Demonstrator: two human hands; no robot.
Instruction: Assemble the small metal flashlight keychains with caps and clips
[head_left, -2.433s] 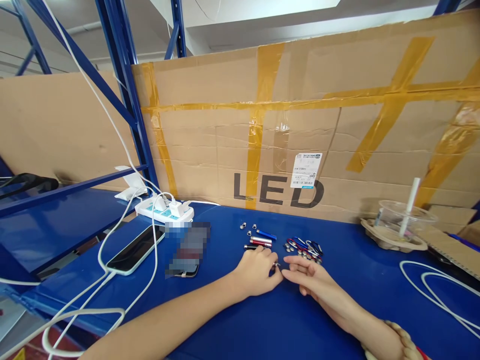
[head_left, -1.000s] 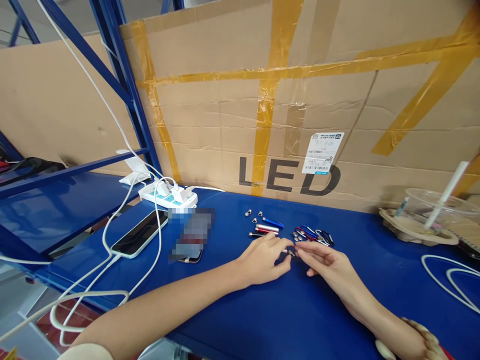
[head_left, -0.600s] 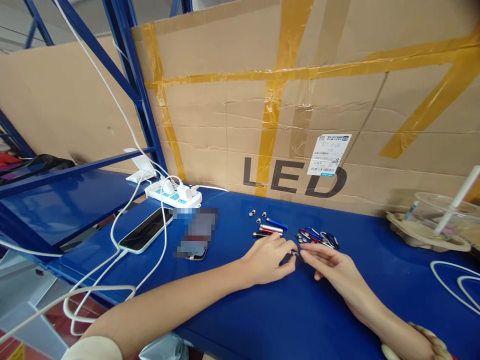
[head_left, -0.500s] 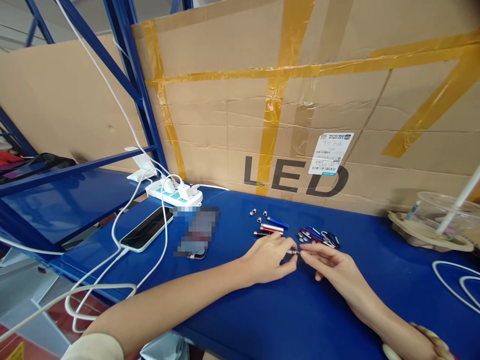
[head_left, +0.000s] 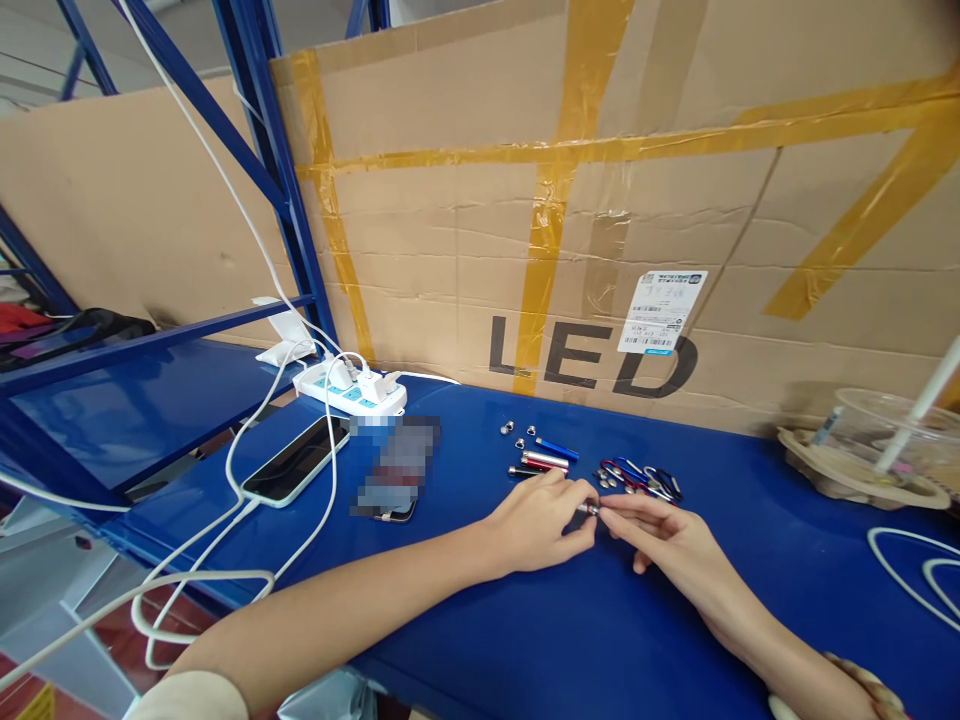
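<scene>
Fingers of my left hand (head_left: 541, 522) are closed around a small silver metal cylinder (head_left: 588, 509), mostly hidden in the grip. My right hand (head_left: 667, 535) meets its exposed right end with thumb and fingertips pinched together. Just beyond my left hand lie slim metal tubes: a blue tube (head_left: 557, 449), a red tube (head_left: 545, 464) beside a silver one, and a black tube (head_left: 527, 471). Several tiny silver caps (head_left: 520, 442) are scattered behind them. Behind my right hand sits a pile of coloured carabiners (head_left: 642, 477) with small metal pieces at its left.
A white power strip (head_left: 352, 388) with plugs and cables stands at the back left. Near it lie a phone (head_left: 296, 465) and a second, blurred phone (head_left: 397, 470). A cardboard sheet (head_left: 450, 250) walls the blue table's back. At right are a cardboard tray (head_left: 862, 480) and a white cable (head_left: 892, 570).
Both hands stay nearly in place, with the right fingertips still at the cylinder's end. The whole view has shifted very slightly.
</scene>
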